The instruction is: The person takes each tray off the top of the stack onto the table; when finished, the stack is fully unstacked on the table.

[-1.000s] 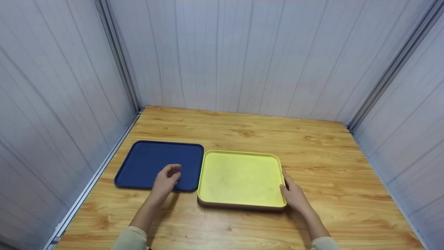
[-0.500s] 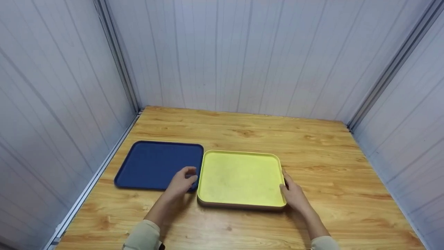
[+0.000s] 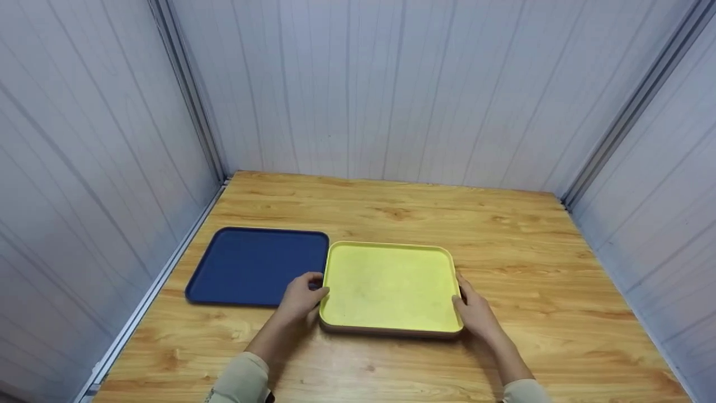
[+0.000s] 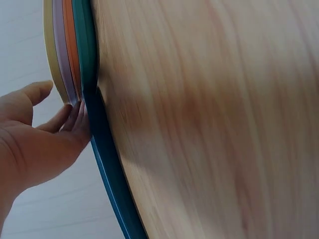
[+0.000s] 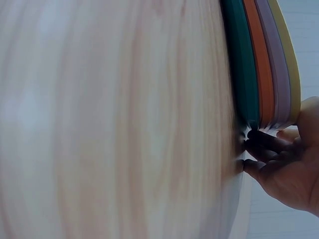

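On the wooden table stands a stack of trays, the yellow tray [image 3: 391, 288] uppermost. Below it, edges of a purple tray [image 5: 279, 74], an orange tray [image 5: 260, 74] and a green tray [image 5: 242, 74] show in the right wrist view. My left hand [image 3: 299, 299] is at the stack's left side; in the left wrist view its fingertips touch the tray edges, while its thumb stands off the yellow rim. My right hand [image 3: 478, 316] holds the right side, thumb at the yellow rim and fingers low by the green tray. A blue tray [image 3: 251, 266] lies flat, directly left of the stack.
The wooden table [image 3: 531, 268] extends behind, right and in front of the trays. Pale panel walls [image 3: 363, 95] enclose it at the back and both sides, with metal posts [image 3: 193, 95] in the corners.
My left hand has moved right, from over the blue tray to the left edge of the stack. My right hand and the trays have stayed in place.
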Demonstrator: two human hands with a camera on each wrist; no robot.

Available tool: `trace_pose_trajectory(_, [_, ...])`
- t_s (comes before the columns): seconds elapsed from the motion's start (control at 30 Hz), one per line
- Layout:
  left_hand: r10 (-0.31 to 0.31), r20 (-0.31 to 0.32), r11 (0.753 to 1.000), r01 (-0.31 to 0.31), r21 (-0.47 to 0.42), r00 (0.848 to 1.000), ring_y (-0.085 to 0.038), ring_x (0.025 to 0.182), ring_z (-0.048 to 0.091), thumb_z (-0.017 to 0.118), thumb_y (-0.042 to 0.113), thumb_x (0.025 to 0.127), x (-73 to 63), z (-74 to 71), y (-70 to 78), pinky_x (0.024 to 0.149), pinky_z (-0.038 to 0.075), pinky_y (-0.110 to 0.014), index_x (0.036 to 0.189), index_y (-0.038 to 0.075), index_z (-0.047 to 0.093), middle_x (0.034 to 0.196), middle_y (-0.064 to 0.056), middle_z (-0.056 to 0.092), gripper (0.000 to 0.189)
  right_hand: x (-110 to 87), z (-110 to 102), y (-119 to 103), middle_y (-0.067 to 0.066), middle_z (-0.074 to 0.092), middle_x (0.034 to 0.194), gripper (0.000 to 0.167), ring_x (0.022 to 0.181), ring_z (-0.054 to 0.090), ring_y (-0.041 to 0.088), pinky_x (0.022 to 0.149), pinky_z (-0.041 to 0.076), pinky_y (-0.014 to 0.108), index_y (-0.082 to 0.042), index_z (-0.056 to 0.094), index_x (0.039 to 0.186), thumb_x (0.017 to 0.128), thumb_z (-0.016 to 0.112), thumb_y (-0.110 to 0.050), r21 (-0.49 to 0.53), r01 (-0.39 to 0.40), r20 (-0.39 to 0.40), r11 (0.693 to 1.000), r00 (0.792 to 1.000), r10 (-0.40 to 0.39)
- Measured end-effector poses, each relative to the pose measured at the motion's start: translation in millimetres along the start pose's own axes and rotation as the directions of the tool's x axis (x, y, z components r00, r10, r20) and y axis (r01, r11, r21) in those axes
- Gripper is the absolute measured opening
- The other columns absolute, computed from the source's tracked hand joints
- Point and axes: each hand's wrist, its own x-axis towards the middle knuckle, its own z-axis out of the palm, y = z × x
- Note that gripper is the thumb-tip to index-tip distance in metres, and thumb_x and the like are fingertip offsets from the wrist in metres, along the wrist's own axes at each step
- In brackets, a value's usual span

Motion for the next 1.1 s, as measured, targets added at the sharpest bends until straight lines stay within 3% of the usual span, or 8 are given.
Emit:
trace_pose_trajectory(0.27, [0.008,-0.086,0.999,-0.005,0.033,0.996,-0.029,0.103,0.064,0.076,0.004,0.085,1.9,9.2,1.4,0.088,0.053,-0.044,0.117,-0.005,0.068,0.107,-0.013,0.069,0.034,-0.4,-1.3,1.0,0.024,0.028,0.160,0.059,0.145,0.028,0.042,0.117,0.024,0.057,-0.004,0.023,0.161,0.106,0.046,-0.011,-0.005,-0.025,0.006,1.000,1.000,0.025])
trace_pose_trajectory(0.53, [-0.017,-0.168,0.994,0.034,0.100,0.986,-0.021,0.087,0.064,0.077,0.002,0.081,1.7,10.8,3.9,0.076,0.053,-0.038,0.110,0.002,0.075,0.092,-0.003,0.071,0.029,0.8,-0.6,1.5,0.026,0.029,0.159,0.059,0.145,0.029,0.043,0.117,0.024,0.057,-0.003,0.024,0.160,0.106,0.046,-0.011,-0.018,-0.021,0.000,1.000,1.000,0.021])
trace_pose_trajectory(0.8, [-0.017,-0.170,0.997,0.030,0.073,0.985,-0.019,0.084,0.065,0.068,-0.001,0.085,0.1,9.2,7.0,0.072,0.055,-0.036,0.116,0.001,0.074,0.090,-0.002,0.071,0.032,-1.4,0.2,-0.5,0.025,0.033,0.158,0.060,0.145,0.030,0.041,0.117,0.026,0.055,-0.001,0.023,0.160,0.107,0.048,-0.012,0.027,0.008,0.011,1.000,1.000,-0.009])
trace_pose_trajectory(1.1, [-0.064,-0.172,0.997,0.069,0.023,0.983,-0.021,0.083,0.066,0.065,-0.004,0.087,1.0,6.3,7.2,0.070,0.056,-0.034,0.117,-0.001,0.071,0.089,-0.006,0.071,0.031,-2.1,1.9,-0.2,0.028,0.038,0.154,0.060,0.142,0.034,0.045,0.117,0.025,0.056,-0.005,0.031,0.159,0.105,0.054,-0.018,-0.016,-0.010,-0.013,1.000,1.000,0.010])
